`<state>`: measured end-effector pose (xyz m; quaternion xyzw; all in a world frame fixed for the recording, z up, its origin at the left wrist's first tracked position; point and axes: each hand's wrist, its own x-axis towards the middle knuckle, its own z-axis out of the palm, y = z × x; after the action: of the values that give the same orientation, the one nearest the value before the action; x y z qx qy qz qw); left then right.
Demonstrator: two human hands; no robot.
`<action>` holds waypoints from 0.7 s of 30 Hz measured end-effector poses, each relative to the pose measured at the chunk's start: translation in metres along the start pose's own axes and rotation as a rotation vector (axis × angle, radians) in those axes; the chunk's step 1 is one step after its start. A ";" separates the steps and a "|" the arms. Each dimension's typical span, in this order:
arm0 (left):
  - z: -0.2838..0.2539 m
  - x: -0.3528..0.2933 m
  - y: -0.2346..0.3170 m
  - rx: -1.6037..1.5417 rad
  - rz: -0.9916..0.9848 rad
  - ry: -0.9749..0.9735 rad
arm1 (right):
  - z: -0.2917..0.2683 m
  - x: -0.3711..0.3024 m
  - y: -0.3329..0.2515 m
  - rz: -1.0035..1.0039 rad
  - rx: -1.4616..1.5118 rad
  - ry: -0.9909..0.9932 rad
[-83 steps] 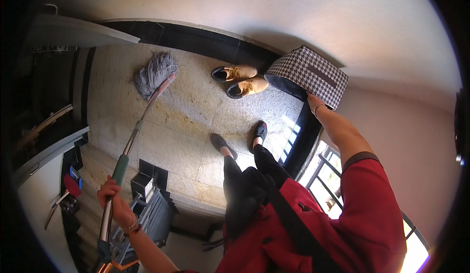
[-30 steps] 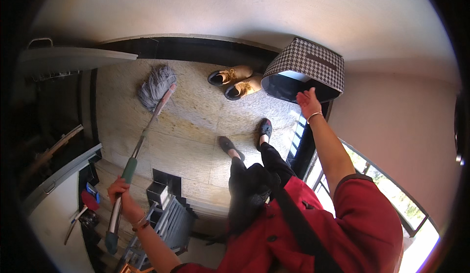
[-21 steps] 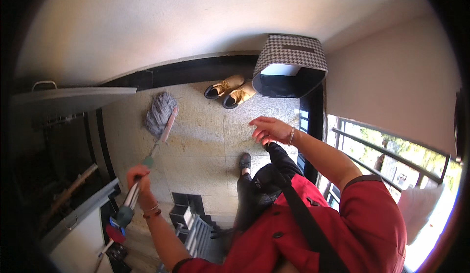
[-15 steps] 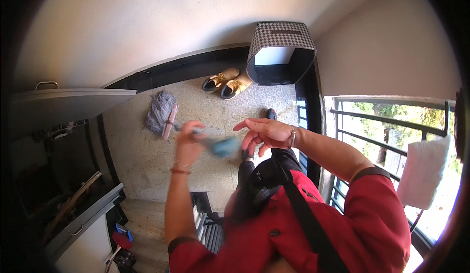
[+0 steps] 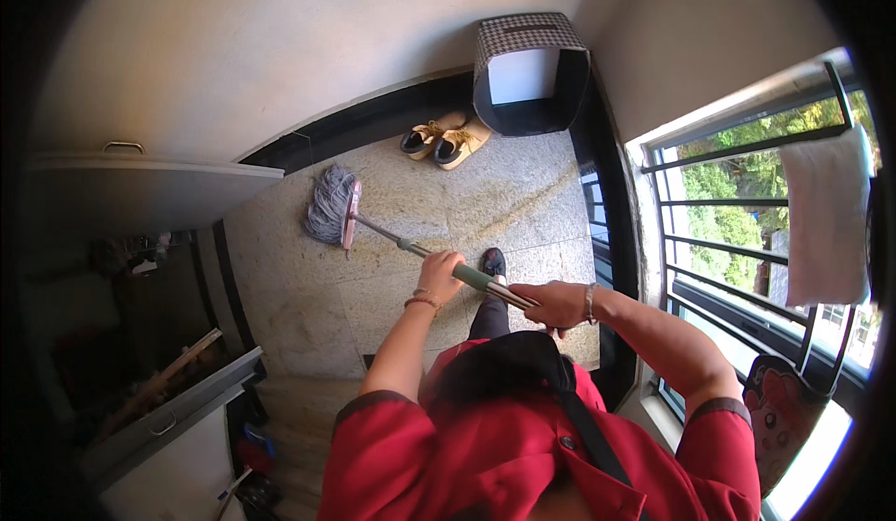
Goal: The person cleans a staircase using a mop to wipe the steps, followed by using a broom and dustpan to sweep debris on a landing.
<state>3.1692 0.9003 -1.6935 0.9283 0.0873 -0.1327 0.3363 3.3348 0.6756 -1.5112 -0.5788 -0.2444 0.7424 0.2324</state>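
A mop with a grey string head (image 5: 329,205), a pink clamp (image 5: 351,216) and a green-and-silver handle (image 5: 474,277) slants from the left of the floor toward my body. Its strands rest on the speckled tile. My left hand (image 5: 440,274) is closed round the handle just ahead of the green grip. Farther back, my right hand (image 5: 558,305) wraps the striped end of the handle, close to my waist. A bracelet circles each wrist.
Tan shoes (image 5: 446,139) stand against the far wall beside a houndstooth box (image 5: 532,75) lying open on its side. At left are an open cabinet door (image 5: 159,177) and a drawer (image 5: 173,418). A barred window with a hanging white cloth (image 5: 826,218) is at right.
The handle was blurred in my left hand, and my right hand was apart from it with fingers spread. Now both hands grip the mop handle, nearer my right side.
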 end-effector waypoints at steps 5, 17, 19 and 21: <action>0.058 -0.004 0.081 0.087 0.218 -0.265 | 0.076 -0.071 0.093 -0.025 -0.393 0.344; 0.249 -0.090 0.409 -0.165 0.899 -1.338 | 0.318 -0.353 0.190 0.665 -0.170 0.674; 0.299 -0.119 0.416 -0.101 1.032 -1.370 | 0.365 -0.350 0.193 0.536 0.051 0.884; 0.318 -0.128 0.417 0.033 1.078 -1.445 | 0.411 -0.329 0.211 0.529 0.180 1.035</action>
<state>3.0924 0.3684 -1.6388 0.5380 -0.5944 -0.5094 0.3125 2.9953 0.2673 -1.3123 -0.8853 0.1174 0.4139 0.1767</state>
